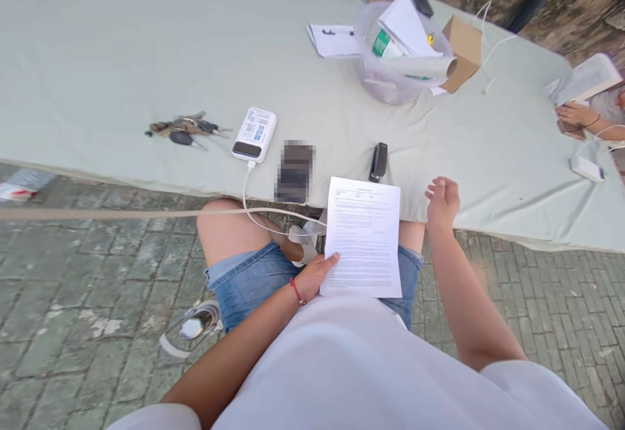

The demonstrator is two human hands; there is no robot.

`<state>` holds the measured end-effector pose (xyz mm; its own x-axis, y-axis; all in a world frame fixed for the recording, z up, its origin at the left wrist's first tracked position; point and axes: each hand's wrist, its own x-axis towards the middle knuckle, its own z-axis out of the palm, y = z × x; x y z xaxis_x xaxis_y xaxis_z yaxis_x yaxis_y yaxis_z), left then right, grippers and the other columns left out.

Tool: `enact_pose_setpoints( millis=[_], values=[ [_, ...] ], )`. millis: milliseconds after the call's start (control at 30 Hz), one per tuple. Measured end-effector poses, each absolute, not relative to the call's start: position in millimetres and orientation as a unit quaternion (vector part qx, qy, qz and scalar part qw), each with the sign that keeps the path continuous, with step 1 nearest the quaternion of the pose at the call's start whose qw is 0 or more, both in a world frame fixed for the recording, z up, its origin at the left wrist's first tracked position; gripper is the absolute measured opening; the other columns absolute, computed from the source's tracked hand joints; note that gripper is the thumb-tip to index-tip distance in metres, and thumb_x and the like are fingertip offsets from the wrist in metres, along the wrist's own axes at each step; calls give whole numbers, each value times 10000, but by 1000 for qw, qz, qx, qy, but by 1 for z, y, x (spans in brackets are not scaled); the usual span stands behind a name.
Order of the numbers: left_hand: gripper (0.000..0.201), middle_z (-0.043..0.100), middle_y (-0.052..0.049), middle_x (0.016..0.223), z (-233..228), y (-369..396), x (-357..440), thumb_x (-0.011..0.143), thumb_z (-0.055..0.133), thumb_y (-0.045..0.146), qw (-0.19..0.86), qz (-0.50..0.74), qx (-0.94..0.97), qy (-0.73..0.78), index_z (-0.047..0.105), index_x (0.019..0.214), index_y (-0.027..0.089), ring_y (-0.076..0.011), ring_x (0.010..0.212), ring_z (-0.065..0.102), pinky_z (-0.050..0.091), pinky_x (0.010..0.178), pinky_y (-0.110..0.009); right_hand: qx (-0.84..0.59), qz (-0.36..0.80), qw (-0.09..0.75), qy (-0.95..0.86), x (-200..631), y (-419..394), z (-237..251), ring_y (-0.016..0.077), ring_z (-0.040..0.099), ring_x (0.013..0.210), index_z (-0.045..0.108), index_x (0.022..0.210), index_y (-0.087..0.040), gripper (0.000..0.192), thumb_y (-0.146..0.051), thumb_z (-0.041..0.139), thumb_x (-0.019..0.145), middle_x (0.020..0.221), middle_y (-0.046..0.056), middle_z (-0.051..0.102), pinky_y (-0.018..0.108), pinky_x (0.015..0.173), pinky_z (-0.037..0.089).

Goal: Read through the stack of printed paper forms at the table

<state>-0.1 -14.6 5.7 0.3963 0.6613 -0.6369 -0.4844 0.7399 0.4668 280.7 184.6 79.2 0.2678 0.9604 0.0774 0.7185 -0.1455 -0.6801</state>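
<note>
My left hand grips a printed sheet of paper by its lower left corner, holding it over my lap in denim shorts. My right hand hovers just right of the sheet's top corner, at the table's front edge, fingers loosely curled and holding nothing. A black stapler lies on the table just above the sheet. A white power bank with a white cable and a phone lie to its left.
A bunch of keys lies at the left on the pale green tablecloth. A clear plastic tub with papers, a cardboard box and loose sheets stand farther back. Another person's hand rests at the right edge. Brick paving lies below.
</note>
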Motion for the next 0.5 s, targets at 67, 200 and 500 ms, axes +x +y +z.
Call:
enact_pose_setpoints(
  millis=[67,200,500],
  values=[
    [662,790,-194,1135,6,-14,1,676,900,675,837,348,89,412,791,1025,123,-363,1063,749,515,1087,-530,-743,318,358,-467,292,124,73,273,747,1073,603,1272,-281,532,-681,413,978,1180,143,739,446,886,640],
    [661,790,-201,1124,5,-11,9,657,910,674,851,327,100,398,786,995,119,-372,1070,747,508,1088,-531,-700,544,296,-354,291,34,62,325,783,1032,723,1099,-306,497,-734,607,875,1064,99,809,482,814,670],
    [465,765,-188,1202,41,6,2,906,618,530,644,183,474,572,718,1122,130,-397,1204,682,481,1109,-519,-664,621,347,-231,281,7,20,380,773,1080,798,994,-216,533,-530,956,594,1083,110,826,586,1095,563]
  ],
)
